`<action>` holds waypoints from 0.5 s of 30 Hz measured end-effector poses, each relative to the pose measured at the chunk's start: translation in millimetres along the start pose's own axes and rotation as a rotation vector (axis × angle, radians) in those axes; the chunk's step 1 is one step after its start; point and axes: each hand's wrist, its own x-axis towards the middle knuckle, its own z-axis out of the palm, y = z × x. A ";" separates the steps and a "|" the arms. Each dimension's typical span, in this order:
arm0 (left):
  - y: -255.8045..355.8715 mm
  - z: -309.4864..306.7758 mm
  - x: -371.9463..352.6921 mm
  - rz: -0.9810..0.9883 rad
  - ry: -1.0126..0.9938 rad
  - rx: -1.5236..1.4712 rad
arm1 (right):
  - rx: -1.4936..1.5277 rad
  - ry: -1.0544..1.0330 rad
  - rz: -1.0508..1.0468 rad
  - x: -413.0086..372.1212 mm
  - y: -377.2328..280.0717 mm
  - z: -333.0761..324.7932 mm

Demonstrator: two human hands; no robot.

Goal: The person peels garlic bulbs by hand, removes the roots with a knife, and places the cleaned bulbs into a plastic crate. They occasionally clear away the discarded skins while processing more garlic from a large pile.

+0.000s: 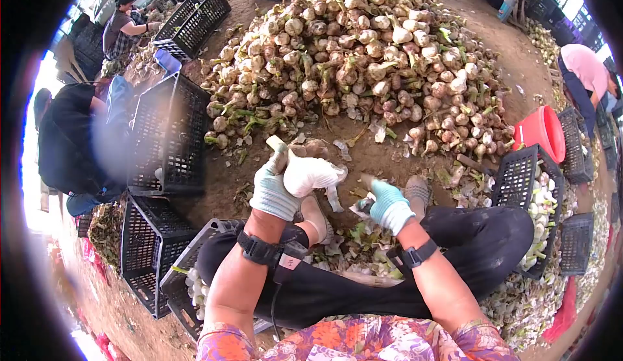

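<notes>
My left hand (272, 182), in a pale knitted glove with a darkened thumb and fingers, is closed round a garlic bulb (308, 176). The bulb is white, its cut stem sticks up past my thumb, and loose skin hangs from its right side. To the right, my right hand (388, 206), gloved the same way, is curled and apart from the bulb. Something small and partly hidden shows at its fingers; blur keeps me from naming it. Beyond both hands rises a large heap of unpeeled garlic (363, 49) with dirty skins and stem stubs.
Black plastic crates (156, 244) stand at my left. At my right, a crate of white garlic (540, 215) sits near a red bucket (540, 134). Garlic skins (363, 250) litter the ground between my legs. Other people work at the left (78, 140) and right (587, 69).
</notes>
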 end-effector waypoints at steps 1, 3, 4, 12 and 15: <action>-0.7 0.0 0.4 0.003 0.005 -0.005 | 0.226 0.147 -0.115 -3.0 -4.1 -2.1; -3.4 4.7 0.9 -0.026 -0.032 0.037 | 0.335 0.265 -0.294 -12.0 -39.2 -22.6; -4.7 1.7 4.8 -0.027 -0.032 0.037 | 0.447 0.393 -0.477 -11.7 -58.8 -30.7; 4.1 -9.2 17.9 -0.048 0.038 -0.143 | 0.299 0.243 -0.720 -3.5 -64.6 -1.9; 20.7 -26.2 35.2 0.066 0.222 -0.155 | 0.023 0.049 -0.795 -12.0 -59.5 6.4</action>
